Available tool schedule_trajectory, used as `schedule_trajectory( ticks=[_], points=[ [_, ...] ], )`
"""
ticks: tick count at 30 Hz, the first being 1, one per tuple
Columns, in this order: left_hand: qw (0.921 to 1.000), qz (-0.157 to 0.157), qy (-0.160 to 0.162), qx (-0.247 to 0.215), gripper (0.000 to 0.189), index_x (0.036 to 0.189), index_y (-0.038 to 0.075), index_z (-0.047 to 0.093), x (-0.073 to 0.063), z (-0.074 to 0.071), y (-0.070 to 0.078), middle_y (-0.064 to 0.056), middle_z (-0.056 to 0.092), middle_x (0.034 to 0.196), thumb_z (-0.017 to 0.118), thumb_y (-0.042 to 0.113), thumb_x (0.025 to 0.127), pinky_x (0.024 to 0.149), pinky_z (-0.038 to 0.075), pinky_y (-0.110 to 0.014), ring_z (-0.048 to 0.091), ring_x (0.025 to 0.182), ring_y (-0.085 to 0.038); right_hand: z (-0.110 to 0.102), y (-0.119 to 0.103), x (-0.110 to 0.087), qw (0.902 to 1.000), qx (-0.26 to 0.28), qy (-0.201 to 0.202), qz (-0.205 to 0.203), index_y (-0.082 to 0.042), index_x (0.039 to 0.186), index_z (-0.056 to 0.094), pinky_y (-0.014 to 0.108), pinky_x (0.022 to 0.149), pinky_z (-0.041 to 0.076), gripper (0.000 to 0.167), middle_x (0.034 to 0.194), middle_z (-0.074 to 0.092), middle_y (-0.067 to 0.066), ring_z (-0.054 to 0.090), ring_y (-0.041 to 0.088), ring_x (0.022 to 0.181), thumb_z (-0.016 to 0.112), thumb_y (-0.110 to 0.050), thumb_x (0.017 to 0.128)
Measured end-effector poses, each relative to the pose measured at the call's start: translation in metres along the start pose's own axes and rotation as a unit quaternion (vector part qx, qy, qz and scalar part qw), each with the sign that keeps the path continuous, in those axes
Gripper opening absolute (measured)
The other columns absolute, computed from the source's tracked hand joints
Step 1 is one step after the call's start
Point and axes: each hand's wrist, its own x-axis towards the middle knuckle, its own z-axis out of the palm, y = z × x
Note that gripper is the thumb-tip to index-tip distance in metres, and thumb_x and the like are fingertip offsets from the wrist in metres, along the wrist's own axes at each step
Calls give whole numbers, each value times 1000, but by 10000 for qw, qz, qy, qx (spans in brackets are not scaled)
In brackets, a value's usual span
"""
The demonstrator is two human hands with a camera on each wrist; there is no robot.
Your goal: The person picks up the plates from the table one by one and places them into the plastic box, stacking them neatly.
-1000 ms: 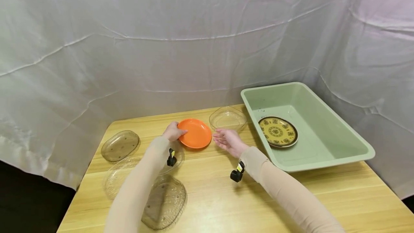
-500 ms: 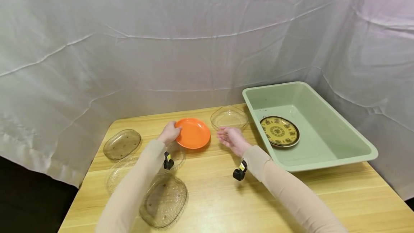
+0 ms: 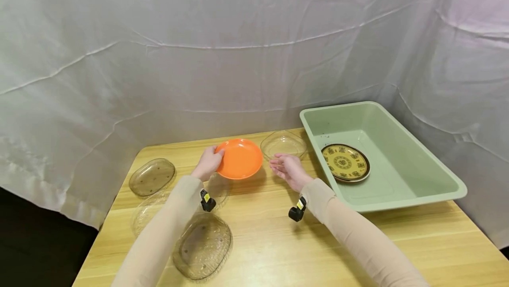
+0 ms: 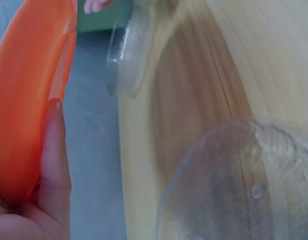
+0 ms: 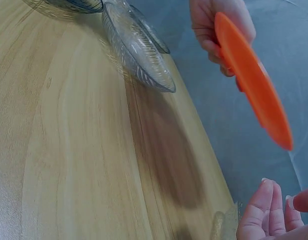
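An orange plate (image 3: 243, 159) is gripped at its left rim by my left hand (image 3: 207, 164), thumb over the top and fingers underneath. It hangs tilted above the table, its shadow on the wood in the right wrist view. To the right of the plate, my right hand (image 3: 292, 173) is apart from it and holds nothing, its fingers loosely bent. A clear dish (image 3: 284, 142) lies just behind that hand. Another clear dish (image 4: 233, 195) sits beneath my left hand, partly hidden by the wrist in the head view.
At right stands a large green basin (image 3: 391, 178) with a yellow patterned plate (image 3: 345, 163) inside. On the left are a smoky oval dish (image 3: 152, 176), a clear dish (image 3: 145, 212) partly behind my forearm, and a brownish dish (image 3: 204, 247). A grey curtain (image 3: 222, 83) hangs behind the table.
The orange plate has risen and tilted in my left hand, its shadow now farther from it. My right hand has stayed almost in place, shifting slightly right in the view.
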Motion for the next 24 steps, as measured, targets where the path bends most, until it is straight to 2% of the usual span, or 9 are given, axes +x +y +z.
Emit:
schedule_trajectory(
  ticks=[6, 11, 16, 19, 24],
  points=[
    [9998, 106, 101, -106, 38, 136, -6, 53, -11, 7, 14, -2, 58, 80, 42, 17, 108, 56, 53, -19, 58, 59, -6, 0, -2, -2, 9998, 162, -140, -6, 5, 152, 33, 43, 122, 38, 55, 150, 45, 28, 47, 39, 140, 36, 2, 97],
    [9994, 141, 48, -316, 35, 130, -8, 55, -17, 15, 19, -1, 58, 78, 42, 16, 108, 55, 54, -19, 59, 58, -6, 1, -5, -6, 9993, 235, -275, 23, 2, 153, 34, 43, 122, 39, 49, 153, 43, 28, 45, 39, 142, 34, -13, 106],
    [9991, 139, -27, -394, 34, 129, -9, 56, -18, 22, 19, -1, 59, 78, 41, 15, 108, 55, 55, -18, 61, 59, -7, 3, -8, -10, 9986, 371, -382, 25, 1, 153, 34, 45, 121, 40, 51, 154, 42, 27, 46, 39, 142, 28, -22, 108],
    [9987, 132, -108, -486, 35, 130, -8, 55, -18, 26, 17, -2, 60, 80, 41, 16, 108, 56, 56, -19, 62, 60, -7, 6, -10, -12, 9981, 477, -395, 45, 1, 153, 31, 45, 118, 43, 53, 154, 42, 28, 52, 37, 134, 23, -24, 107],
    [9982, 115, -170, -570, 35, 131, -7, 54, -18, 33, 16, -3, 60, 85, 40, 17, 109, 58, 56, -19, 62, 63, -7, 10, -13, -15, 9977, 590, -302, 152, -1, 150, 32, 36, 96, 55, 52, 151, 45, 25, 60, 24, 109, 22, -29, 107]
  ],
)
